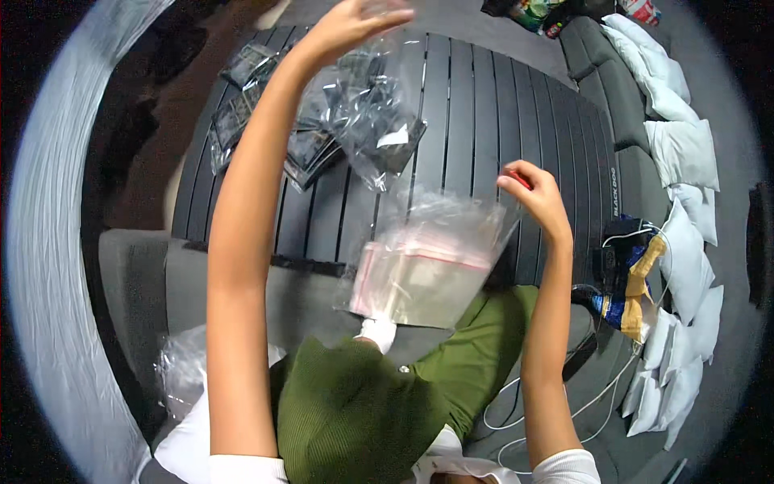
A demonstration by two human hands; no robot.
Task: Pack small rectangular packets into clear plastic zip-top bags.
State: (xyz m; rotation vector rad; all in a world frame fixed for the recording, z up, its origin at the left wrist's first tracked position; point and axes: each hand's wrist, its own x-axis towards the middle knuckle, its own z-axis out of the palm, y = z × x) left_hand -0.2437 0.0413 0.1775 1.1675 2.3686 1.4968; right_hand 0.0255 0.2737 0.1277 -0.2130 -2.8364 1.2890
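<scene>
My left hand point(367, 22) is stretched out at the top, over the far edge of the table. Its fingers are partly blurred, extended, and nothing shows in them. Just beyond it, towards me, lies a heap of clear plastic bags point(379, 113) with dark flat items point(310, 157) inside. My right hand point(536, 194) is raised over the table's right half, its fingers curled round a small red object point(518, 179) mostly hidden by them. Below and left of that hand, a large clear bag point(431, 266) with a stack of flat clear sleeves stands against the table's near edge.
The black slatted table point(484, 105) spans the middle. A grey sofa point(609, 97) along the right carries several pale cushions point(681, 153). White cables point(516, 403) and a blue and yellow package point(633, 298) lie at right. Crumpled clear plastic point(181, 371) sits at lower left.
</scene>
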